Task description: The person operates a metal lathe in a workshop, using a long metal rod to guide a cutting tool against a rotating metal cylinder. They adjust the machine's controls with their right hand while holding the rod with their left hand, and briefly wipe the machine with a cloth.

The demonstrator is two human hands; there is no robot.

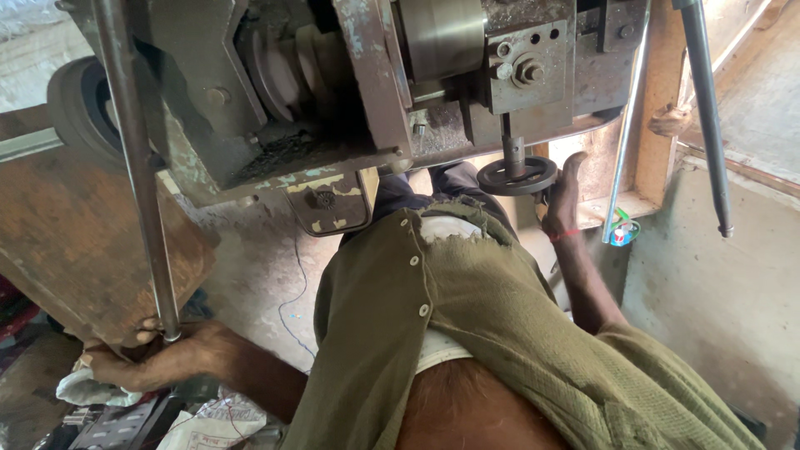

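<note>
Head view looks down the person's own front, olive shirt (pixel 500 333) filling the middle.

Left hand (pixel 154 354) sits low, fingers curled shut around the lower end of a long steel rod (pixel 137 167). The rod's long axis runs nearly straight up from the hand, leaning slightly away toward the top of the view, where it passes out of the picture; its bottom tip pokes out just below the fingers. Behind and above that hand is a rusty brown metal plate (pixel 75 242); the hand's fingers also rest against its lower corner. Below the hand lie crumpled white cloth and paper scraps (pixel 208 421).

Right hand (pixel 562 196) is up at the machine, palm against the rim of a small dark handwheel (pixel 517 177), fingers wrapped behind it; how tightly they close cannot be told. A red band (pixel 565 236) circles that wrist. The handwheel lies flat, its short shaft running straight up from its hub into the grey-green machine body (pixel 333 92) above.

Beyond the right hand, a second thin rod (pixel 625 133) hangs near vertical, and farther out a thicker dark lever (pixel 708 117) slants down, free end pointing down. A black belt wheel (pixel 79 104) sits above the left hand, beside the rod.
</note>
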